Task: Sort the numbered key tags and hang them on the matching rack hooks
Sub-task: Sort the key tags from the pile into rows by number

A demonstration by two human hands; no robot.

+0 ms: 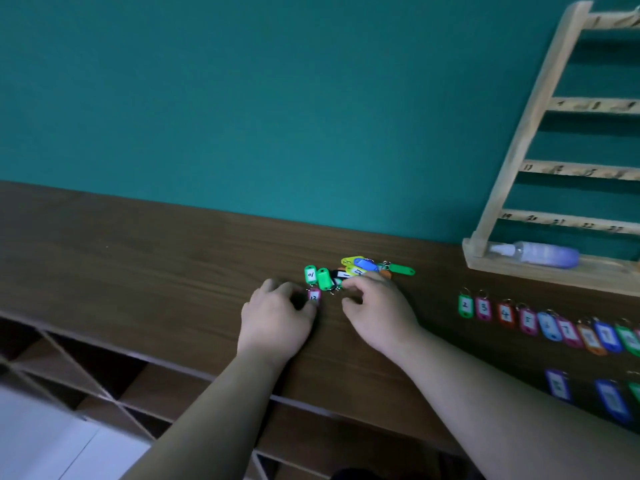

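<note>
The table across the middle of the frame has a dark wood-grain top with a smooth, low-sheen finish, possibly laminate rather than solid wood. The rack at the upper right is pale bare wood, matt in look. The key tags at centre and lower right are glossy coloured plastic with white paper inserts and small shiny metal rings. A bottle on the rack's base is translucent plastic. The wall is matt teal.

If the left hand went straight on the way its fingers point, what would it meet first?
The pink key tag, lying right before the left hand; whether they already touch is unclear.
</note>
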